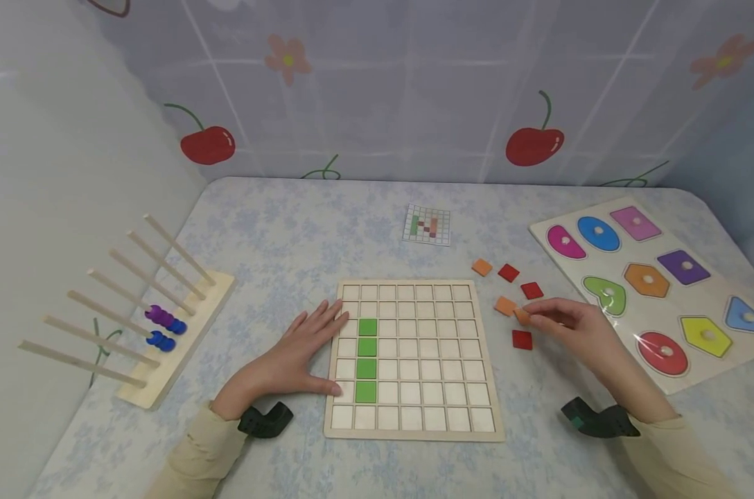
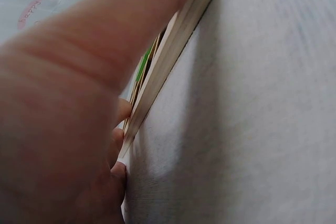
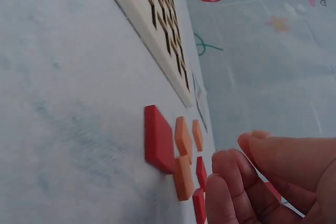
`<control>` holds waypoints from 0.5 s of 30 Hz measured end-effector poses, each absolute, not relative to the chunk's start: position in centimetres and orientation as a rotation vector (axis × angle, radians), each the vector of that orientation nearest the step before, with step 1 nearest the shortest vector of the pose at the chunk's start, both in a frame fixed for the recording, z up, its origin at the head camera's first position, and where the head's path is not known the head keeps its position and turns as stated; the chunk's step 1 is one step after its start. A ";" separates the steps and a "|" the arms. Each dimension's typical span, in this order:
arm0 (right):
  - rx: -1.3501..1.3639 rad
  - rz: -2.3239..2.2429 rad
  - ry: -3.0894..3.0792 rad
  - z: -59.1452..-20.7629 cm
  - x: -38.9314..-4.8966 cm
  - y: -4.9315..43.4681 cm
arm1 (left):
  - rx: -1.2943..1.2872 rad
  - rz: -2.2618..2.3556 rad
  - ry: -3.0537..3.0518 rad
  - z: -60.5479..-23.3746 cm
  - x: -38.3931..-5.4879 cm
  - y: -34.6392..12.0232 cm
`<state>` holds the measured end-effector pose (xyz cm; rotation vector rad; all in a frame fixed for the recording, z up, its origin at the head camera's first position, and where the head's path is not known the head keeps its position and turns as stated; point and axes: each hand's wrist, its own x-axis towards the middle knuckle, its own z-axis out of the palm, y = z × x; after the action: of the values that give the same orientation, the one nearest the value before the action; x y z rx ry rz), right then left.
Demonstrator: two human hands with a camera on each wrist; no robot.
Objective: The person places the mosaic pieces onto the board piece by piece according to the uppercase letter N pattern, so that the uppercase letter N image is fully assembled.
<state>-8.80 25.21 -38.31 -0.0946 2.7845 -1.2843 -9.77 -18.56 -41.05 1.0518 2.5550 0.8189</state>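
My left hand (image 1: 302, 350) lies spread at the left edge of a wooden grid board (image 1: 414, 431), fingertips and thumb on its rim. In the left wrist view, the board's side edge (image 2: 173, 45) runs beside the hand. Green squares (image 1: 367, 348) fill part of one column. My right hand (image 1: 573, 322), thumb and index fingertips close together, hovers over loose tiles. Below the fingertips, an orange tile (image 3: 182, 178) leans against another orange tile (image 3: 182, 137); nothing shows between the fingers. A red tile (image 1: 522, 339) lies nearer me.
Two more red tiles (image 1: 520, 281) and an orange tile (image 1: 481, 267) lie behind. A small pattern card (image 1: 427, 225) is beyond the board. A peg stand (image 1: 183, 346) with purple and blue beads is on the left, a knobbed shape puzzle (image 1: 651, 315) on the right.
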 end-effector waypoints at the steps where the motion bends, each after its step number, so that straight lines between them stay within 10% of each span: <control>1: -0.076 -1.273 2.783 -38.5 -8.6 25.4 | 1.051 0.816 2.558 -41.0 -9.8 -18.6; 15: -0.351 -1.034 2.950 -40.5 -7.6 25.1 | 1.051 0.812 2.563 -41.1 -9.8 -18.5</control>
<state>-7.63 25.14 -40.50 -0.3508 2.9498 -1.0342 -9.77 -18.50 -41.05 1.0512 2.5630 0.8116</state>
